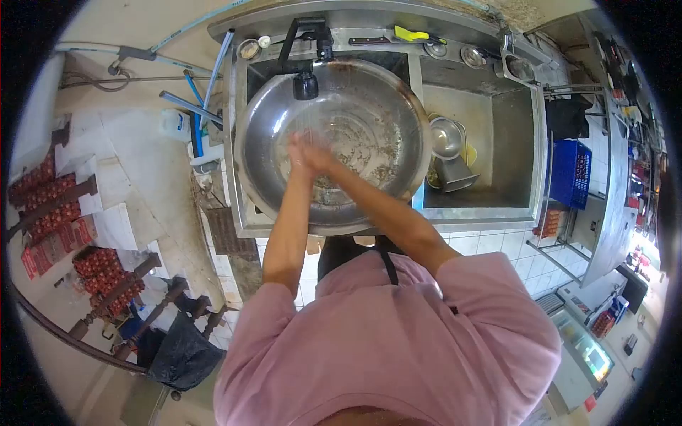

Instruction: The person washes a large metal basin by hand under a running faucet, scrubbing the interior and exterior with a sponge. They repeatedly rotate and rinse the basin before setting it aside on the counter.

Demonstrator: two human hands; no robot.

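Note:
My left hand (300, 165) and my right hand (319, 157) are pressed against each other over the left part of a large metal basin (383, 142). Motion smears the fingers of both, so their shape is hard to make out. A thin stream of water seems to fall on them from the black faucet (305, 86) just above. Brownish bits of dirt or food scraps (362, 150) lie scattered over the basin's bottom. No object shows in either hand.
The basin rests over the left sink. In the right sink (511, 142) are a metal bowl (446, 138) and a rectangular metal container (456, 174). A knife (369, 40) and a yellow-green tool (412, 34) lie on the back ledge. A blue crate (570, 174) stands at right.

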